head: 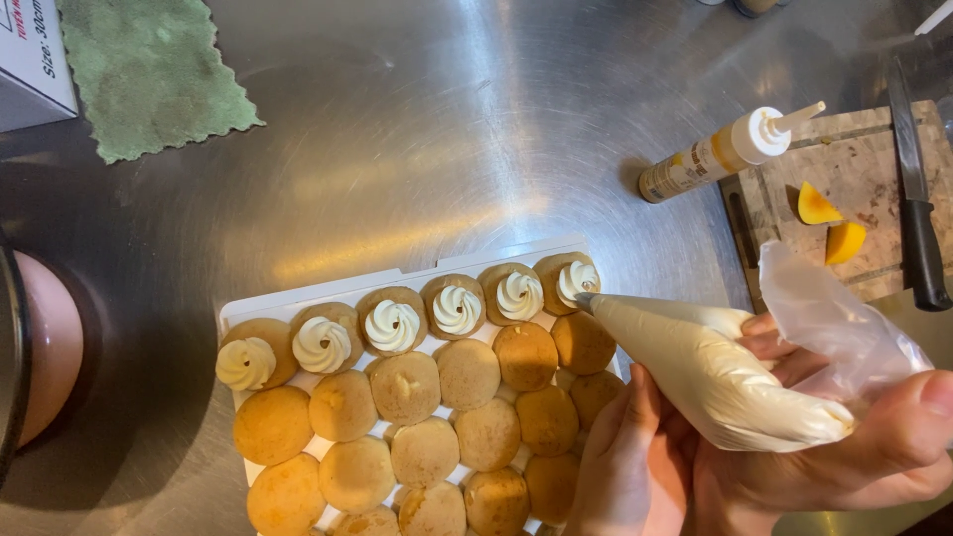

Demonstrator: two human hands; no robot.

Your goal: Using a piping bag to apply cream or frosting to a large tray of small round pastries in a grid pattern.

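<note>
Now piping bag (710,372) in right hand (874,447), left hand (635,457) beneath

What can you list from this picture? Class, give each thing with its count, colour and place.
Pastries: about twenty-four, golden, on tray.
Cream swirls: six, white, back row.
Tray: one, white, centre.
Piping bag: one, clear, cream-filled, both hands.
Cloth: one, green, top left.
Box: one, white, top-left corner.
Squeeze bottle: one, white-capped, lying right.
Cutting board: one, mottled, right.
Fruit wedges: two, orange, on board.
Knife: one, black-handled, board edge.
Left hand: under bag.
Right hand: gripping bag.
</note>
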